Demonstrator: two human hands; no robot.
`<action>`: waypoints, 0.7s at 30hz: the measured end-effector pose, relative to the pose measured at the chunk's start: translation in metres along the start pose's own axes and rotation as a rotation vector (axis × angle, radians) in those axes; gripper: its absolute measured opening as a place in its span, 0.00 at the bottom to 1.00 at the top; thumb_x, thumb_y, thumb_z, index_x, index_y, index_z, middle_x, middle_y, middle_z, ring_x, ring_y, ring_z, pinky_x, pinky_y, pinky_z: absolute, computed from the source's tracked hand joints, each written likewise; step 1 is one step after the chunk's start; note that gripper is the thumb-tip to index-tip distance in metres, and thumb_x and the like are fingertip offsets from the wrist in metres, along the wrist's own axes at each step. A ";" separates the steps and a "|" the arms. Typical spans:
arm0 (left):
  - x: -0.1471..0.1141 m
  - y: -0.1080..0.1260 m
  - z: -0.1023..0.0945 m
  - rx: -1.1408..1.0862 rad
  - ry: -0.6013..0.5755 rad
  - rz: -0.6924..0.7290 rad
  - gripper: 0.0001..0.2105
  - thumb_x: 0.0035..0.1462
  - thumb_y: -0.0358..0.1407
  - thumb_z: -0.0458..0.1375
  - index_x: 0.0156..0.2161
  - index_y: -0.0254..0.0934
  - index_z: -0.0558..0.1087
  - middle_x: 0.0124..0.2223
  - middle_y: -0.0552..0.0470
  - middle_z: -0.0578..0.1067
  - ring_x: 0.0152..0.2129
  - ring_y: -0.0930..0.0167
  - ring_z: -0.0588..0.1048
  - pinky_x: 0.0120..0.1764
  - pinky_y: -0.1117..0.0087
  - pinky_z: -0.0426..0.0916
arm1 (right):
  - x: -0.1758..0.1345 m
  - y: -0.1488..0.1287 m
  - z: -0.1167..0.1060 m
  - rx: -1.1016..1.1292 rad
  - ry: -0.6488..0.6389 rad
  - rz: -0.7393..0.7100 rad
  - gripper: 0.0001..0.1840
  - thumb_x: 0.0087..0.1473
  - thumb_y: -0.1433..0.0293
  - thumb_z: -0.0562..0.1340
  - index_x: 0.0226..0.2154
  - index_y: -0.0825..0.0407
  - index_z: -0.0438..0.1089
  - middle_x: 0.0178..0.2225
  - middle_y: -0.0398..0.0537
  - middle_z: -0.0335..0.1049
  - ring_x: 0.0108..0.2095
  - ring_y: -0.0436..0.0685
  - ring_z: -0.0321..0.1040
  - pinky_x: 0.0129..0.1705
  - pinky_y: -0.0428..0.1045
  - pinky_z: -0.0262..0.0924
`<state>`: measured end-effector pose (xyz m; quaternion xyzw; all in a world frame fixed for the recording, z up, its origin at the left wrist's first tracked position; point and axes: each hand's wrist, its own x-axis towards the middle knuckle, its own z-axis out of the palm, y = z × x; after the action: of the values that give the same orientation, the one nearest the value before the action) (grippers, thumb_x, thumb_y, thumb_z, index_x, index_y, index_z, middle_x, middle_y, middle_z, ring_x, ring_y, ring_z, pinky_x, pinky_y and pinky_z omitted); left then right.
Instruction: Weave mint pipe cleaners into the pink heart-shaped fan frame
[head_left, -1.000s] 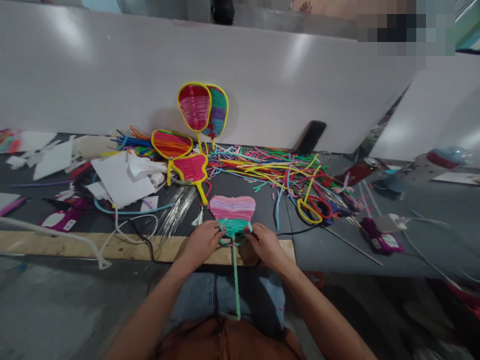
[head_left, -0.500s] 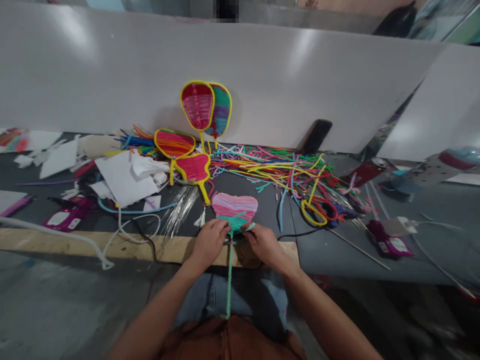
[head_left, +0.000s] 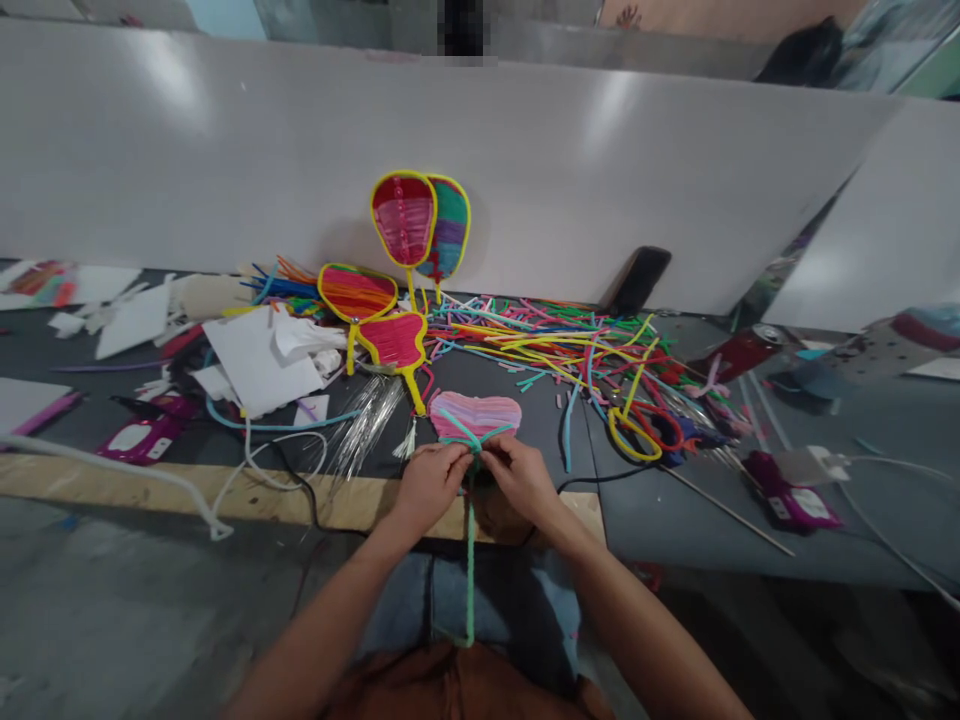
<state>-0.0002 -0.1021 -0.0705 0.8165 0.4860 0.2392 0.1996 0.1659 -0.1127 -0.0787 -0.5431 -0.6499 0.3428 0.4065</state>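
A heart-like fan point(head_left: 476, 413) in pink and lilac stripes lies at the table's front edge, its lower part covered by my fingers. Green pipe cleaners point(head_left: 474, 436) cross over its lower face, and a twisted green handle point(head_left: 471, 570) runs down toward my lap. My left hand point(head_left: 436, 485) pinches the green pipe cleaners from the left. From the other side, my right hand point(head_left: 520, 480) pinches them too, the fingertips of both nearly meeting. Just beyond lies a finished-looking red fan point(head_left: 394, 342) with a yellow rim and a white tassel point(head_left: 407, 441).
Two yellow-rimmed fans point(head_left: 403, 220) lean on the white panel point(head_left: 540, 150). Loose pipe cleaners point(head_left: 525, 340) heap behind the work. Scissors point(head_left: 664, 432) and a phone point(head_left: 639, 280) are on the right; white paper point(head_left: 259, 365), silver strands point(head_left: 375, 410) and a glue gun point(head_left: 146, 432) are on the left.
My hands have drawn together at the fan's base. The loose green ends now stand crossed over the pink and lilac face. The whole view has shifted slightly.
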 end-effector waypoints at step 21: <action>0.016 0.010 -0.006 0.112 -0.118 -0.101 0.09 0.55 0.36 0.53 0.30 0.39 0.75 0.29 0.51 0.77 0.30 0.68 0.74 0.33 0.70 0.60 | 0.002 0.002 -0.002 0.307 0.011 0.079 0.07 0.49 0.67 0.61 0.30 0.51 0.73 0.31 0.45 0.73 0.33 0.54 0.68 0.38 0.49 0.62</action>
<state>0.0098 -0.0915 -0.0567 0.8134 0.5268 0.1528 0.1936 0.1686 -0.1104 -0.0789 -0.5018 -0.5656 0.4508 0.4744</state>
